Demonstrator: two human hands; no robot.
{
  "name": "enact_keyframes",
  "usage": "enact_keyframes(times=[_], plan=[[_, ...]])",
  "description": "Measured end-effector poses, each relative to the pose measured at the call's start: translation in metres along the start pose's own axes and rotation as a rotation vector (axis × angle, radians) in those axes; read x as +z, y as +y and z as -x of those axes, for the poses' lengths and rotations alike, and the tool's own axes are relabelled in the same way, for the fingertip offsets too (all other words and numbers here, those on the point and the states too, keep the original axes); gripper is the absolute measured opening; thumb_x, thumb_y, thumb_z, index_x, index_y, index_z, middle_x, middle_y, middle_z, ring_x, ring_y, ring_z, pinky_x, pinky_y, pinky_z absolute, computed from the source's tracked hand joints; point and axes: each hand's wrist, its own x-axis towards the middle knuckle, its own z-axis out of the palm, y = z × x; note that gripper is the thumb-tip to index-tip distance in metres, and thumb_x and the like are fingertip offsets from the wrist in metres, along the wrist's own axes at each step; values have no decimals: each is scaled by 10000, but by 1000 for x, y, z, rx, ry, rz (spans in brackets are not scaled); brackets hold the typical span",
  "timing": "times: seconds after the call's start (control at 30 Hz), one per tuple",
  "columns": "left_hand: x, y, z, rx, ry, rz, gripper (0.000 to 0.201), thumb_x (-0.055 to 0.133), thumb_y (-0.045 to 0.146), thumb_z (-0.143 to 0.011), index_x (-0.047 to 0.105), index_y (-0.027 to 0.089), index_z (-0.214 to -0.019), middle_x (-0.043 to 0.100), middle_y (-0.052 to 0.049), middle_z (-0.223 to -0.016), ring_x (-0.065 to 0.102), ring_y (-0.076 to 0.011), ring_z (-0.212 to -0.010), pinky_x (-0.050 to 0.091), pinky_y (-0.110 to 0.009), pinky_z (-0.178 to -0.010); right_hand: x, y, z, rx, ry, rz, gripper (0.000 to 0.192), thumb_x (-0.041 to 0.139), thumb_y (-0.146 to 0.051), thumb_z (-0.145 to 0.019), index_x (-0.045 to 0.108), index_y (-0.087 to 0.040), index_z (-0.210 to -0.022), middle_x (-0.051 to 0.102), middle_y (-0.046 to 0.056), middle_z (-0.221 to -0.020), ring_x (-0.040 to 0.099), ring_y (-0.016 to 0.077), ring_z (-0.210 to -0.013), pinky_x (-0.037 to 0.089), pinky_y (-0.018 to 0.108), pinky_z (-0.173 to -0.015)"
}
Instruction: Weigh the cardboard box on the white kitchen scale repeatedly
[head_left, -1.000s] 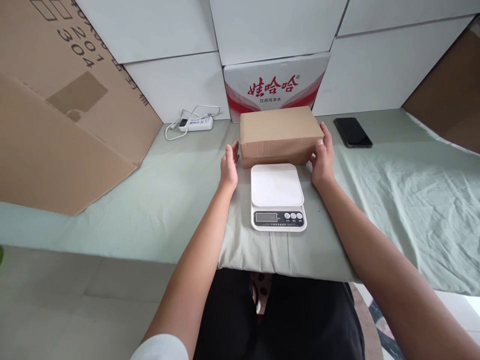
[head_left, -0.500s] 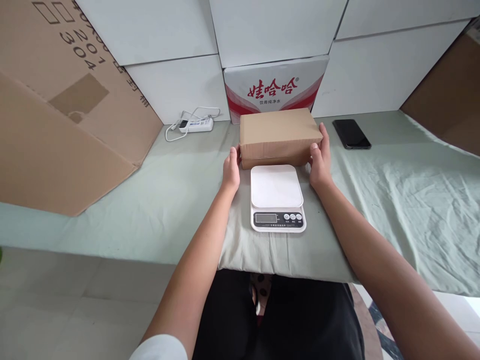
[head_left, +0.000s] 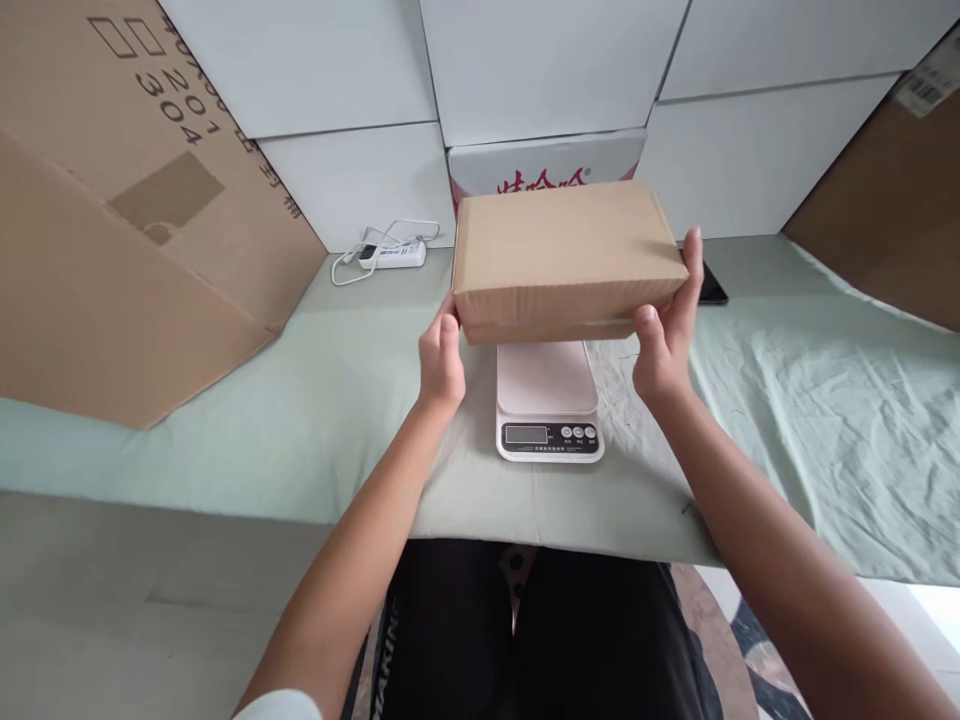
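A closed brown cardboard box point(head_left: 566, 245) is held up between my two hands, above the far part of a white digital kitchen scale point(head_left: 547, 385). My left hand point(head_left: 442, 360) grips the box's left end, thumb upright and the other fingers mostly hidden behind it. On the right end, my right hand point(head_left: 669, 325) is closed on the box, its thumb at the front corner and its fingers along the side. The box hides the rear of the scale's platform. The scale's display and buttons face me, and no digits can be read on it.
A white power strip point(head_left: 394, 255) with a cable lies back left. Behind the box, a black phone point(head_left: 712, 287) is partly hidden by my right hand. A large carton point(head_left: 135, 260) stands left, another brown carton point(head_left: 892, 200) right. White boxes point(head_left: 540, 70) line the back of the cloth-covered table point(head_left: 247, 440).
Both hands have lifted the cardboard box off the table behind the scale and brought it up and nearer. It now covers part of the scale, the phone and the red lettering behind.
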Motion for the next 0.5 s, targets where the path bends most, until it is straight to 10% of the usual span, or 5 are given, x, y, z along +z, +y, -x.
enact_keyframes(times=[0.23,0.5], plan=[[-16,12,68,-75,-69,-36,823,416,881,-1029,749,300,-1506,778,-108,-1560,645,-353,-1584,537,-464,-1311,-22,-3,59,6,35,35,1096,517,-983,-877,278,-441,-1800,320,34,-1904,204,464,-1819,339,769,-1434],[-20,6,74,-59,-97,-63,807,414,846,-1053,736,277,-1527,782,-129,-1554,674,-369,-1546,527,-472,-1317,-17,10,72,-85,74,9,933,551,-865,-950,324,-494,-1775,388,37,-1859,356,468,-1755,300,817,-1413]])
